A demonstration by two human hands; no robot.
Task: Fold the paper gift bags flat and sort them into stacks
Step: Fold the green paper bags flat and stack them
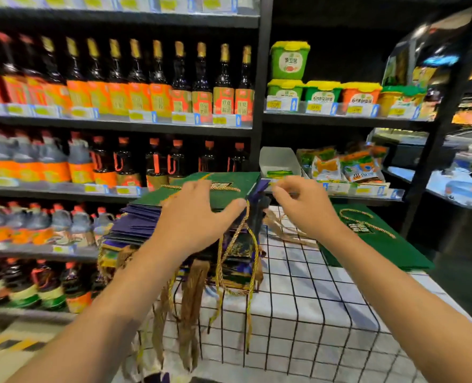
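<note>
A tall pile of flat paper gift bags [135,228], purple and green with gold rope and ribbon handles hanging over the table's edge, stands on the left of the table. A green bag [223,186] lies on top of it. My left hand [193,217] rests flat on that green bag, fingers spread, thumb at the pile's right side. My right hand [306,208] hovers just right of the pile's top corner, fingers curled and pinched near the bag's edge; whether it holds anything is unclear. A second flat green bag [367,239] lies alone on the table's right side.
The table wears a white cloth with a black grid [298,299]. Shop shelves with dark sauce bottles [135,84] stand close behind and to the left. Green and orange tubs [323,92] and snack packets [348,167] fill the shelves behind the table.
</note>
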